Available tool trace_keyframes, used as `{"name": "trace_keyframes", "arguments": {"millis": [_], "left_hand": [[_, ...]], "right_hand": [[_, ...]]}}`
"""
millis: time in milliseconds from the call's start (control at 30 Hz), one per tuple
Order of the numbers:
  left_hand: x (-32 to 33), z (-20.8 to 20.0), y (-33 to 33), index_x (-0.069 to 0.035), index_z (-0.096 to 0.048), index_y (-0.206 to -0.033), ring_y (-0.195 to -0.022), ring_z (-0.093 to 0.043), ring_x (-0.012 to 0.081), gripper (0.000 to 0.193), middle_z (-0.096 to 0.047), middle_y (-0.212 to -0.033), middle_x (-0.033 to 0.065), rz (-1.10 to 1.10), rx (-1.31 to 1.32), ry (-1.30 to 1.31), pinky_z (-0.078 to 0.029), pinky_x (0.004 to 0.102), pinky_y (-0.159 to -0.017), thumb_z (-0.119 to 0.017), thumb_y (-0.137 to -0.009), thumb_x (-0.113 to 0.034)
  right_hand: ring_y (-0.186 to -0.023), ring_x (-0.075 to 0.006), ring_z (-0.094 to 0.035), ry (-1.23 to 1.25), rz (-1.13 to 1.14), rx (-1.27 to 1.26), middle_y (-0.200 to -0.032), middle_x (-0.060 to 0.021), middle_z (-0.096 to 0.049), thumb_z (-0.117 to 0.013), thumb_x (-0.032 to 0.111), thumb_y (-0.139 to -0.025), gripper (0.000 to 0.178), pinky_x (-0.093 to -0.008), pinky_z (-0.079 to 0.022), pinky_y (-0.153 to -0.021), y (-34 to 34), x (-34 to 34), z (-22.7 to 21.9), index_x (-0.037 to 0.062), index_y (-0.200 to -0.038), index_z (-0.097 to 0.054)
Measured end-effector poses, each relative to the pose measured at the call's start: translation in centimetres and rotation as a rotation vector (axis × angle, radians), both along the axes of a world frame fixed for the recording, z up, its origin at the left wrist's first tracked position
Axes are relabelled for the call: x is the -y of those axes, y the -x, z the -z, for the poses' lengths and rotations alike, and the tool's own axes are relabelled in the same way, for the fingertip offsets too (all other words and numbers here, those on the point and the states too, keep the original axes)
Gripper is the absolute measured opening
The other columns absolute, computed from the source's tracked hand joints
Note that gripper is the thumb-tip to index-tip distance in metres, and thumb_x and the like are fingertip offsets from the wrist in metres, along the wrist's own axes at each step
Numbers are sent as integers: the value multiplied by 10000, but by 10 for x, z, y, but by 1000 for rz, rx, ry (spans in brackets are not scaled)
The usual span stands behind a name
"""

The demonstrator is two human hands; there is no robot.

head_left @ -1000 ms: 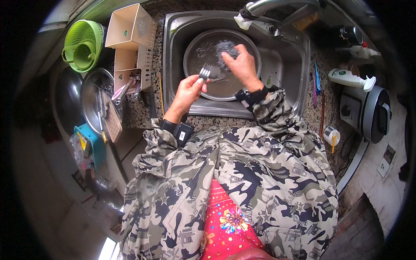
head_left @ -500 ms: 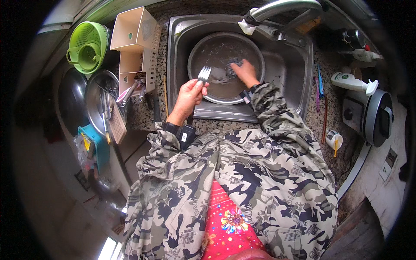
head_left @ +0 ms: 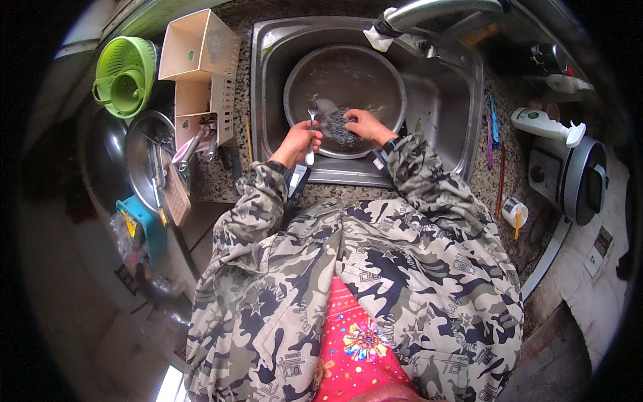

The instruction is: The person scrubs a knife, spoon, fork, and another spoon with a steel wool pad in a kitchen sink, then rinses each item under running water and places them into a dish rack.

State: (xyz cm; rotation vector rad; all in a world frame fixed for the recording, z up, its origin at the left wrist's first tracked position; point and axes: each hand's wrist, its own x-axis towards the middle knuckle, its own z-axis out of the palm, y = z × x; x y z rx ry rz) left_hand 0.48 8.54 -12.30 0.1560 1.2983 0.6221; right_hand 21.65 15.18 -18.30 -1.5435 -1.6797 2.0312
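Note:
Over the near left rim of a round metal basin (head_left: 400, 94), my left hand (head_left: 299, 144) is closed round the middle of a fork (head_left: 313, 114). The fork's tines point away from me and its handle end shows below my fingers. My right hand (head_left: 370, 127) grips a grey metal scouring pad (head_left: 339, 128) just right of the fork, with a small gap between them. Greyish water lies in the basin, and a pale patch, perhaps a cloth or suds, shows beside the pad. The basin stands in a steel sink (head_left: 439, 107).
A faucet (head_left: 435, 12) reaches over the sink's far right. To the left are a cream utensil holder (head_left: 189, 53), green baskets (head_left: 124, 74) and a metal bowl (head_left: 137, 157) with utensils. On the right counter lie a spray bottle (head_left: 539, 125) and a white cup (head_left: 514, 213).
The fork has turned and come lower, its handle now showing below my left hand. My right hand has drawn the scouring pad nearer and leftward, close to the fork.

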Motion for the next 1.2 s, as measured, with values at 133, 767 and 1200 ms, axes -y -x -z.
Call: {"name": "trace_keyframes", "arguments": {"millis": [133, 767, 1200], "left_hand": [[-9, 6, -9, -67, -469, -1039, -495, -401, 88, 183, -494, -683, 28, -2, 150, 122, -308, 222, -401, -392, -886, -1], [-1, -99, 17, -5, -464, -1266, -1106, -555, 302, 403, -584, -1165, 122, -156, 335, -341, -444, 406, -934, -552, -890, -123], [0, -113, 10, -16, -562, -1052, -864, -629, 194, 208, -640, -1034, 142, -157, -10, -385, -507, 322, -805, -588, -873, -119]], "right_hand": [[-918, -305, -562, -669, -27, -147, -965, -153, -552, -616, 100, -713, 259, -360, -468, -800, 25, 28, -58, 54, -967, -604], [-978, -383, -535, -623, 79, 405, -968, -223, -574, -609, 141, -704, 274, -415, -441, -845, -32, -19, 11, 29, -955, -616], [-907, -339, -595, -474, 192, 343, -967, -194, -597, -611, 157, -743, 293, -392, -475, -795, -28, -29, -12, 41, -1012, -619]]}}
